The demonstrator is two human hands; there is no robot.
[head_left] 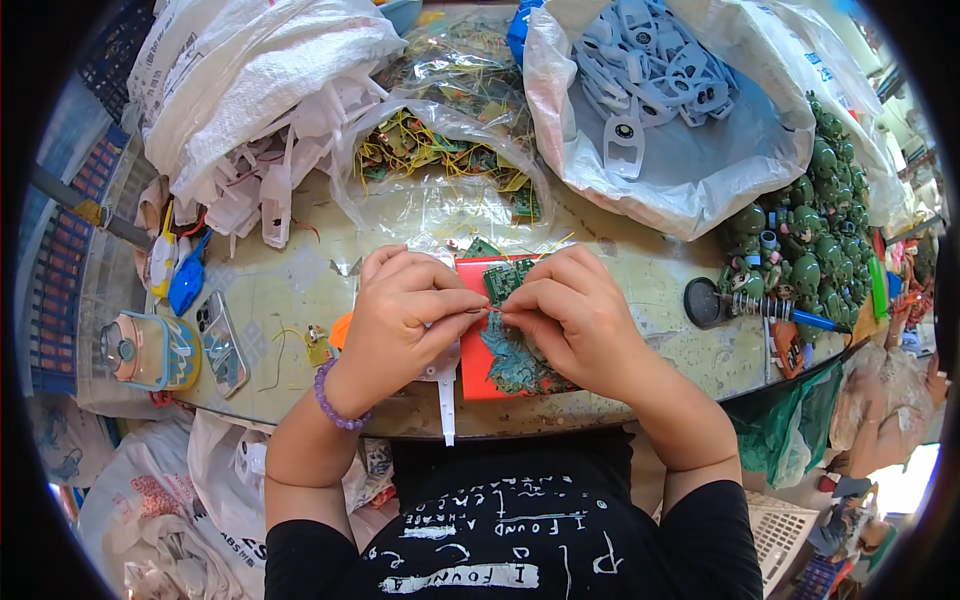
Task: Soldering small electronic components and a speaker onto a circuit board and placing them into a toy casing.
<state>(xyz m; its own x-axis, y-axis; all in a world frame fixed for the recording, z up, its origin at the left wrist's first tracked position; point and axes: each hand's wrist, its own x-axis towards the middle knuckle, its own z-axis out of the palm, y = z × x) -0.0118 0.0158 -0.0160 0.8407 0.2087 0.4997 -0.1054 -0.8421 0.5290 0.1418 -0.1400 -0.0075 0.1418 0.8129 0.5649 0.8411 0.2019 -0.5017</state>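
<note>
My left hand (408, 312) and my right hand (578, 322) meet over the middle of the table, each in a fingertip pinch. Something tiny and reddish shows between the fingertips, too small to name. Right behind them lies a green circuit board (507, 278), partly covered by the right fingers. Under the hands is a flat red piece (478, 375) with a worn, blue-green patch (510, 358) on it. A white plastic part (447, 405) with a narrow tail sticks out below my left hand, and an orange object (342, 330) peeks out beside that hand.
A clear bag of wired circuit boards (440, 145) lies at the back. White sacks hold pale plastic parts (650, 70). On the right are a soldering iron (790, 308) in its holder and green figure-like pieces (825, 215). A phone (222, 343) and a jar (165, 350) are left.
</note>
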